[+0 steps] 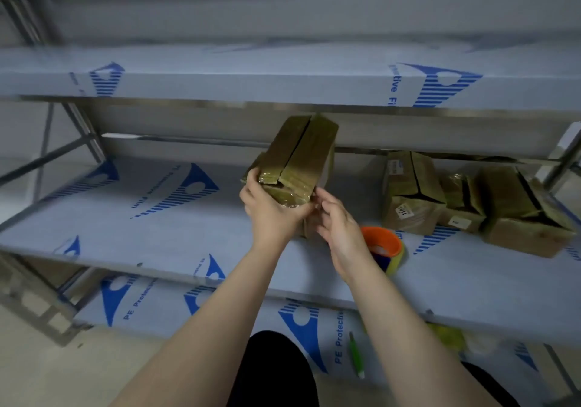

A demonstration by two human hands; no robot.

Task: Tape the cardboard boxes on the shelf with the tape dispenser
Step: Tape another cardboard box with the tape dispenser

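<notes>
Our left hand [270,208] gripped the cardboard box [301,152] at its end; right hand [338,224], fingers straight, touched its corner; we judged it light, stiff.

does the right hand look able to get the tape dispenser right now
Probably yes: the tape dispenser lies on the shelf just beside that wrist, nothing between, and the right hand only touches the box the left hand grips.

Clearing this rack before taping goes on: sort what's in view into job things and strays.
Job: box, gripped by the left hand, touched by the right hand; tape dispenser on the shelf; three more boxes at right.
Strays: green stick on the lower shelf; yellow-green thing beside it, partly hidden.
</notes>
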